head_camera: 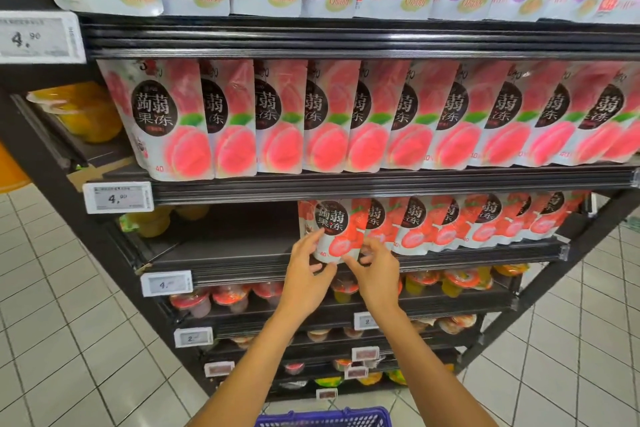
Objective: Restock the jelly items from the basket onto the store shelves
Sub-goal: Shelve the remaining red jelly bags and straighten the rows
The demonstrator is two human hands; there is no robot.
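Lychee jelly pouch point(334, 229): upright at the left end of its row, label outward like its neighbours, bare shelf point(225, 253) to its left. Left hand point(306, 276) and right hand point(379, 274) pinch its lower corners, apparently squaring it. Basket point(325, 418) near, below.

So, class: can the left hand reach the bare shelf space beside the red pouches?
Probably yes: the left hand holds the front pouch right beside the bare shelf space, and nothing stands between them.

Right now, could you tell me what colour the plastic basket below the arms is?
Deep blue: the plastic mesh basket, best seen in the head view.
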